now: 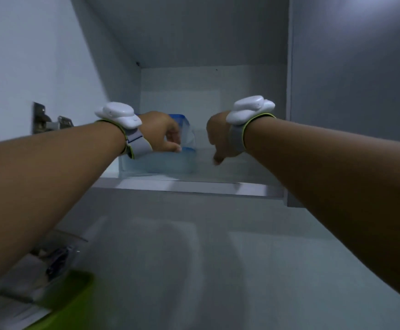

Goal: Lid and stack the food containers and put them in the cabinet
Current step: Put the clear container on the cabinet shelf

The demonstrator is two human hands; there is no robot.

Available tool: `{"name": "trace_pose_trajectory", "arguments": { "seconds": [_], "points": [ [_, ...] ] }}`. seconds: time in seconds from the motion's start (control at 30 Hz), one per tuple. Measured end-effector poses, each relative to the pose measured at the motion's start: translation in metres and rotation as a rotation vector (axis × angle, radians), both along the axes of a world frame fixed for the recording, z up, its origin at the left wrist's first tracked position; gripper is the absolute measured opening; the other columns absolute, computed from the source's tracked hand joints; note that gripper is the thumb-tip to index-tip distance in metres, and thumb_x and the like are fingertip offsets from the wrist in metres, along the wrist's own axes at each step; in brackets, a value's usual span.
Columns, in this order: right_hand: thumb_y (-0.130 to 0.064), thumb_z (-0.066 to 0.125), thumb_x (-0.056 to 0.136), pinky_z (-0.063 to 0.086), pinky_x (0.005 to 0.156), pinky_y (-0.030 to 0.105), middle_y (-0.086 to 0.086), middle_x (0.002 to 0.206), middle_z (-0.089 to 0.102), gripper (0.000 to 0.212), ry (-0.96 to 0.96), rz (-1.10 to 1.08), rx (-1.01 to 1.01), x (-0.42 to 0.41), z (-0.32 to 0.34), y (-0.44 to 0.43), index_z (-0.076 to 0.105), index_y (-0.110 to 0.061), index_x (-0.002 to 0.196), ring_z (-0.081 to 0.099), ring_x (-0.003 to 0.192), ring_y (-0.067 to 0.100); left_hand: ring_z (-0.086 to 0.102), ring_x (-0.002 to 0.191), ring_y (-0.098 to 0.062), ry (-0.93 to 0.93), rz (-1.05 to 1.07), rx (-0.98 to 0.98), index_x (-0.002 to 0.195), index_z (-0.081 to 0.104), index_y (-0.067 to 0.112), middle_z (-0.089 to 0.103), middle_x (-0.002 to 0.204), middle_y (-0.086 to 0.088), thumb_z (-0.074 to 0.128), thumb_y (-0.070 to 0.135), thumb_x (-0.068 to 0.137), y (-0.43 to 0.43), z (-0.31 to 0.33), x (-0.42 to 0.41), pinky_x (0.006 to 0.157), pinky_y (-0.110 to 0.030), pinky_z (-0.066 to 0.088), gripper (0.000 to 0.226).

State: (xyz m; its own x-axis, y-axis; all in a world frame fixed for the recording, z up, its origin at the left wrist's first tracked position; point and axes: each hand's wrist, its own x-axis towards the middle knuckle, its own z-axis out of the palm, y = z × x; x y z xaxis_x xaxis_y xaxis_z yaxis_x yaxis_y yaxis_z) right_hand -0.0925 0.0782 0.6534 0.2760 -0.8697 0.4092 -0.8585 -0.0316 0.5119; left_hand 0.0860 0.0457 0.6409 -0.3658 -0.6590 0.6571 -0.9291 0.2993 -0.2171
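Note:
A stack of clear food containers with blue lids (170,160) stands on the shelf inside the open wall cabinet (194,186). My left hand (163,134) is raised into the cabinet, its fingers curled around the left and top of the stack. My right hand (219,141) hangs just right of the stack, apart from it, fingers loosely curled downward with nothing in them. Both wrists carry white sensor units on grey straps. The left part of the stack is hidden behind my left wrist.
The cabinet's open door with its metal hinge (44,120) is at the left, the right side panel (289,115) at the right. Below are the white wall, a green object (75,294) and blurred items at the bottom left.

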Motion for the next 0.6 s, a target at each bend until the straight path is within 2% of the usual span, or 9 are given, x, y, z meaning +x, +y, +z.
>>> {"name": "trace_pose_trajectory", "arguments": {
  "seconds": [0.03, 0.07, 0.13, 0.2, 0.27, 0.33, 0.4, 0.6],
  "points": [
    [-0.056, 0.075, 0.078, 0.051, 0.091, 0.033, 0.002, 0.111, 0.064, 0.063, -0.074, 0.12, -0.003, -0.008, -0.003, 0.016, 0.064, -0.014, 0.123, 0.063, 0.105, 0.025, 0.06, 0.063, -0.013, 0.006, 0.017, 0.003, 0.087, 0.075, 0.016, 0.075, 0.088, -0.002, 0.071, 0.036, 0.082, 0.018, -0.003, -0.006, 0.066, -0.023, 0.041, 0.021],
    [-0.045, 0.077, 0.081, 0.052, 0.082, 0.031, 0.002, 0.106, 0.066, 0.055, -0.147, 0.196, 0.014, -0.011, -0.004, 0.026, 0.064, -0.011, 0.122, 0.064, 0.095, 0.022, 0.064, 0.067, -0.018, 0.022, 0.025, -0.003, 0.086, 0.075, 0.014, 0.075, 0.086, -0.004, 0.069, 0.035, 0.084, 0.028, -0.003, -0.008, 0.064, -0.023, 0.042, 0.022],
    [-0.032, 0.079, 0.081, 0.056, 0.064, 0.029, 0.001, 0.084, 0.069, 0.043, -0.36, 0.318, 0.095, -0.029, -0.008, 0.054, 0.068, -0.008, 0.115, 0.066, 0.072, 0.019, 0.069, 0.067, -0.018, 0.113, 0.021, 0.007, 0.082, 0.074, 0.011, 0.076, 0.08, -0.004, 0.065, 0.032, 0.087, 0.054, -0.002, -0.016, 0.056, -0.019, 0.045, 0.024],
    [-0.033, 0.077, 0.085, 0.059, 0.06, 0.029, 0.002, 0.078, 0.074, 0.038, -0.432, 0.343, 0.165, -0.053, -0.013, 0.074, 0.07, -0.006, 0.11, 0.072, 0.069, 0.022, 0.071, 0.064, -0.016, 0.201, 0.015, 0.029, 0.079, 0.073, 0.011, 0.076, 0.076, -0.002, 0.062, 0.033, 0.089, 0.083, -0.008, -0.032, 0.054, -0.015, 0.047, 0.026],
    [-0.033, 0.073, 0.088, 0.058, 0.058, 0.027, 0.004, 0.08, 0.075, 0.035, -0.469, 0.358, 0.212, -0.07, -0.024, 0.085, 0.07, -0.006, 0.109, 0.074, 0.069, 0.023, 0.072, 0.065, -0.018, 0.298, -0.005, 0.045, 0.078, 0.073, 0.014, 0.076, 0.075, 0.0, 0.061, 0.035, 0.089, 0.105, -0.014, -0.041, 0.058, -0.023, 0.053, 0.027],
    [-0.03, 0.075, 0.086, 0.059, 0.053, 0.029, 0.006, 0.076, 0.075, 0.03, -0.516, 0.398, 0.203, -0.102, -0.039, 0.103, 0.07, -0.007, 0.105, 0.071, 0.06, 0.02, 0.073, 0.065, -0.021, 0.327, 0.006, 0.089, 0.079, 0.073, 0.013, 0.076, 0.074, 0.0, 0.062, 0.036, 0.089, 0.132, -0.03, -0.063, 0.061, -0.03, 0.058, 0.027],
    [-0.029, 0.077, 0.084, 0.06, 0.049, 0.028, 0.006, 0.074, 0.075, 0.026, -0.547, 0.408, 0.2, -0.127, -0.053, 0.115, 0.071, -0.009, 0.1, 0.071, 0.06, 0.021, 0.073, 0.065, -0.024, 0.367, 0.001, 0.131, 0.078, 0.073, 0.013, 0.076, 0.072, 0.0, 0.063, 0.035, 0.088, 0.151, -0.043, -0.081, 0.062, -0.034, 0.06, 0.026],
    [-0.037, 0.074, 0.085, 0.045, 0.036, 0.02, 0.005, 0.072, 0.074, 0.024, -0.64, 0.397, 0.287, -0.229, -0.125, 0.17, 0.067, -0.017, 0.096, 0.064, 0.049, 0.017, 0.07, 0.062, -0.022, 0.486, -0.032, 0.295, 0.082, 0.073, 0.011, 0.076, 0.074, -0.004, 0.062, 0.034, 0.09, 0.216, -0.124, -0.183, 0.061, -0.037, 0.059, 0.027]
  ]
}}
